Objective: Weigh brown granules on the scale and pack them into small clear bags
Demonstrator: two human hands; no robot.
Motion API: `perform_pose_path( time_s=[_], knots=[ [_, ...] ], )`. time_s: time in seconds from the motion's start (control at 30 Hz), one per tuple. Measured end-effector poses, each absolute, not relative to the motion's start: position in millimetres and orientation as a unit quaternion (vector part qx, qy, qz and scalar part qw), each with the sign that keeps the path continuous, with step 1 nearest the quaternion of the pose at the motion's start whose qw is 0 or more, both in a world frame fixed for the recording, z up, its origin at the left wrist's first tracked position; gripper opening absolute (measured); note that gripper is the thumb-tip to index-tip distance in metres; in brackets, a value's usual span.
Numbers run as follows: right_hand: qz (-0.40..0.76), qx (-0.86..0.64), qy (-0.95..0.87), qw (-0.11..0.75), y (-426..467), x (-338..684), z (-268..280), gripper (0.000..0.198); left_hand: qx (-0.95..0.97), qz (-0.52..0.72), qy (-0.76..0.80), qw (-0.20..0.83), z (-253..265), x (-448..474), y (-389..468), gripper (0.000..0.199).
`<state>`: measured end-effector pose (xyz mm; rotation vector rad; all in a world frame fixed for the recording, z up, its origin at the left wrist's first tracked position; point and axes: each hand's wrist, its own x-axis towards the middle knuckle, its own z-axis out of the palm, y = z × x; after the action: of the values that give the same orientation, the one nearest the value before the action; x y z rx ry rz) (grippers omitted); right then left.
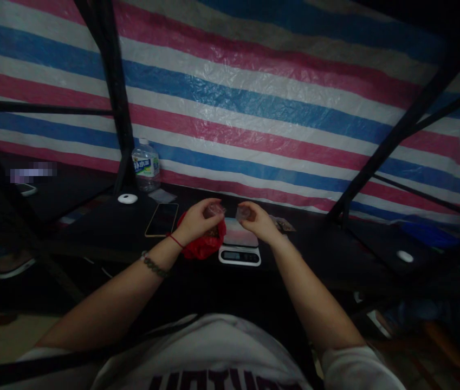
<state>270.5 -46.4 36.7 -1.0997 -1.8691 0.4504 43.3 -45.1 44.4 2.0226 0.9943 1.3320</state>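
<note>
Film pouches, small and clear, sit pinched in our left hand [198,219] and right hand [254,219] above the scale [240,246]; we judge them light, limp, slippery, best gripped at edges.

Bare forearms both sides, white short sleeves; the left hand [195,221] wore a thin red string and a dark beaded bracelet, the right hand [257,221] nothing; dark lettering crossed the white shirt.
</note>
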Motion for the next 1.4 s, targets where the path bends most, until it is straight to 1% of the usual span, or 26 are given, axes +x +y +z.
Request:
perform_pose_path(
  time_s=[0.07,0.13,0.2,0.27,0.33,0.4,0.43,0.5,0.53,0.6,0.7,0.73,0.77,0.8,0.83,0.87,0.9,0.97,1.07,1.27,1.33,1.4],
  knots=[
    [0.151,-0.499,-0.738,0.428,-35,280,19,0.043,0.712,0.52,0.37,0.291,47,38,-41,0.05],
    [0.13,-0.549,-0.737,0.372,-28,287,1,0.038,0.687,0.542,0.361,0.323,50,34,-38,0.051],
    [0.104,-0.571,-0.743,0.333,-27,290,-10,0.042,0.681,0.542,0.342,0.353,52,31,-37,0.051],
    [0.07,-0.569,-0.742,0.347,-31,289,-11,0.054,0.688,0.526,0.322,0.383,54,30,-39,0.05],
    [0.064,-0.549,-0.728,0.406,-41,283,-3,0.062,0.692,0.507,0.298,0.418,55,32,-44,0.049],
    [0.133,-0.504,-0.714,0.466,-54,272,11,0.06,0.688,0.495,0.269,0.459,54,38,-53,0.049],
    [0.205,-0.467,-0.712,0.483,-62,265,17,0.059,0.684,0.49,0.253,0.477,54,43,-58,0.049],
    [0.374,-0.379,-0.701,0.474,-76,252,28,0.059,0.69,0.476,0.223,0.498,54,54,-69,0.051],
    [0.437,-0.345,-0.688,0.466,-83,246,31,0.058,0.7,0.466,0.21,0.499,55,58,-74,0.052],
    [0.521,-0.304,-0.661,0.446,-93,240,34,0.05,0.735,0.433,0.186,0.489,57,62,-78,0.058],
    [0.563,-0.293,-0.628,0.45,-103,243,35,0.03,0.781,0.376,0.196,0.459,59,40,-68,0.072],
    [0.568,-0.294,-0.617,0.459,-104,246,36,0.028,0.774,0.388,0.245,0.437,58,24,-59,0.071],
    [0.571,-0.293,-0.607,0.469,-106,251,37,0.027,0.757,0.405,0.328,0.394,55,4,-50,0.069],
    [0.573,-0.291,-0.595,0.482,-107,255,40,0.027,0.725,0.421,0.436,0.326,50,-18,-40,0.067],
    [0.575,-0.29,-0.586,0.492,-108,260,42,0.026,0.692,0.412,0.539,0.247,45,-42,-31,0.067],
    [0.576,-0.288,-0.577,0.502,-109,263,45,0.026,0.669,0.367,0.618,0.191,38,-64,-22,0.066],
    [0.577,-0.287,-0.57,0.51,-110,267,47,0.025,0.654,0.293,0.675,0.173,31,-85,-15,0.064],
    [0.576,-0.282,-0.565,0.519,-111,271,50,0.024,0.659,0.168,0.705,0.2,18,-114,-7,0.063],
    [0.574,-0.276,-0.578,0.51,-114,274,52,0.023,0.678,0.084,0.691,0.235,9,-127,-2,0.067],
    [0.564,-0.28,-0.596,0.498,-117,274,50,0.021,0.683,0.003,0.674,0.282,19,-115,4,0.072],
    [0.563,-0.284,-0.597,0.496,-116,276,49,0.021,0.688,-0.012,0.671,0.277,21,-114,6,0.071],
    [0.561,-0.287,-0.6,0.492,-115,277,48,0.02,0.697,-0.012,0.677,0.237,20,-114,8,0.069]
  ],
)
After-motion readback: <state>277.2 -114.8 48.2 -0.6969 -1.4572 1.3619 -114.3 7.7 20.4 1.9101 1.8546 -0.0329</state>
